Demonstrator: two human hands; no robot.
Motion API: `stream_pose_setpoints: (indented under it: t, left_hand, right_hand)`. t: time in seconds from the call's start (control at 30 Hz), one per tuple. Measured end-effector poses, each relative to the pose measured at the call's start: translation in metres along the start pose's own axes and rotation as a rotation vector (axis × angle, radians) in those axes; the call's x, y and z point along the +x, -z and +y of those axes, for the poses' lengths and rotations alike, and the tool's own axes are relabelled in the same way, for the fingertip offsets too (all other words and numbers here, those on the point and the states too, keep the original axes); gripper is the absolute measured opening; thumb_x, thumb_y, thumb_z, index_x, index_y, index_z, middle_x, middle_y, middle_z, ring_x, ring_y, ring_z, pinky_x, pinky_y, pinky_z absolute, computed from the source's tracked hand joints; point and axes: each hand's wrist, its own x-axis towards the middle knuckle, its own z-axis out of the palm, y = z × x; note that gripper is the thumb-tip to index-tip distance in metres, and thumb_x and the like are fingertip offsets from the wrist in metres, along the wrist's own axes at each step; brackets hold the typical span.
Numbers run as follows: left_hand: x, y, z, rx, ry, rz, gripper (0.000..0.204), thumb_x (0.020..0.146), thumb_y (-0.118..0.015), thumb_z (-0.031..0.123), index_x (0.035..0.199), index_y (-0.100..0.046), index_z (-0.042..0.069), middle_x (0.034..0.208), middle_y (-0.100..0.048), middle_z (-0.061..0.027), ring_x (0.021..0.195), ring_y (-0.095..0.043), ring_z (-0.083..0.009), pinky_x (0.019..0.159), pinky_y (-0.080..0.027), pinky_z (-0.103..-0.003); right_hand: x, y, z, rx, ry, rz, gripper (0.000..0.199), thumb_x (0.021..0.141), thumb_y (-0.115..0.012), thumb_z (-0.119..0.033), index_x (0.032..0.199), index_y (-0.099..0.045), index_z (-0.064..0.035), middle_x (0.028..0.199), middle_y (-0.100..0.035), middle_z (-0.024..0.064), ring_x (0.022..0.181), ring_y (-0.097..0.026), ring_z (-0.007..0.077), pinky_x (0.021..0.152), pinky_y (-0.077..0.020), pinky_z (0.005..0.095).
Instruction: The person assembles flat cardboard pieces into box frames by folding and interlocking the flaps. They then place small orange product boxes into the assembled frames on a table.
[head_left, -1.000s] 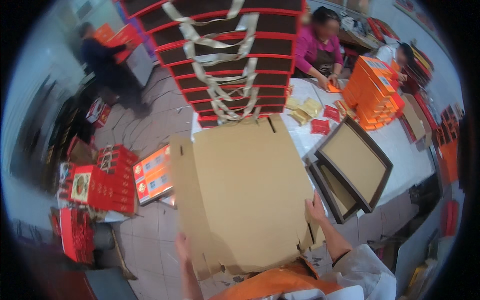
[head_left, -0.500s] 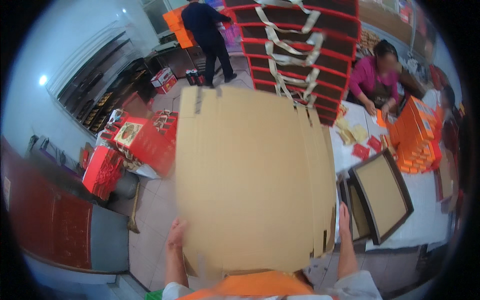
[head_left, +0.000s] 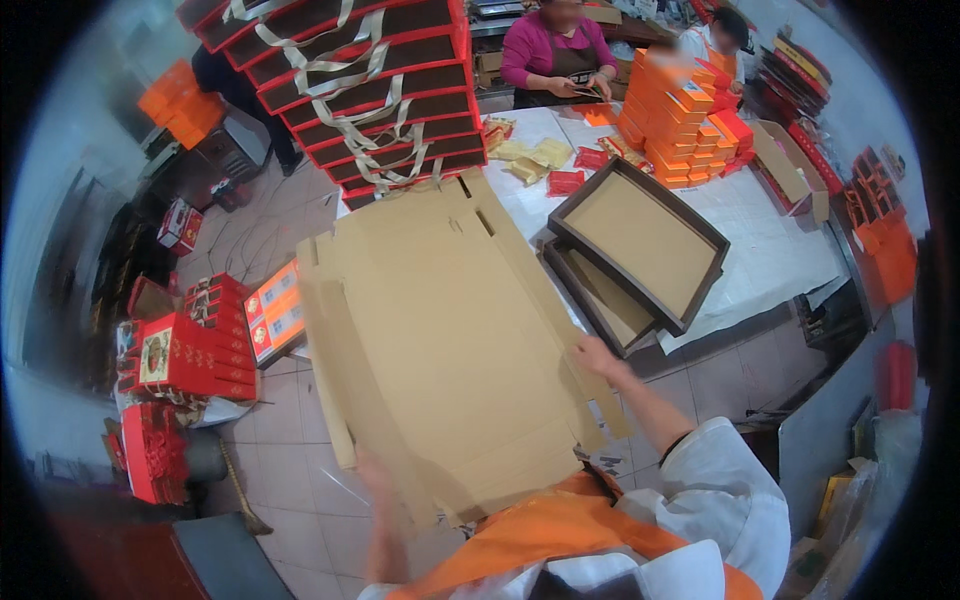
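We hold a large flattened corrugated cardboard box out in front of us, its broad face tilted up toward the camera and its slotted flaps pointing away toward the table. Our right hand is closed over the sheet's right edge, fingers curled onto the cardboard about halfway along that side. Our left hand is blurred at the lower left corner of the sheet; it touches the cardboard there, but we cannot tell how firmly it is closed. So the sheet spans between both hands, with most of it above and between them.

On the white-covered table just beyond the right edge of the cardboard lie two shallow dark-brown trays, stacked askew, the upper one showing a bare tan floor with nothing in it; the lower tray's visible strip is likewise bare. Behind them stands a stack of small orange boxes, with loose yellow and red packets beside it. A tall pile of red-and-brown gift box lids with ribbon rises behind the cardboard's far end. A person in a magenta top works at the table's far side. Red gift boxes sit on the floor to our left.
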Motion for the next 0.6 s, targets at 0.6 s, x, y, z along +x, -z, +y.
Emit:
stream_pose_setpoints:
  t: [0.6]
  left_hand:
    - [0.042, -0.053, 0.010, 1.021, -0.057, 0.066, 0.041, 0.082, -0.063, 0.025, 0.104, -0.051, -0.008, 0.103, -0.060, -0.0264, 0.093, -0.059, -0.0398, 0.081, -0.046, -0.044]
  right_hand:
    - [0.018, -0.056, -0.083, -0.075, -0.113, -0.037, 0.053, 0.079, -0.065, -0.024, 0.118, -0.042, 0.0030, 0.117, -0.053, 0.0274, 0.102, -0.056, 0.0422, 0.086, -0.0441, 0.0493]
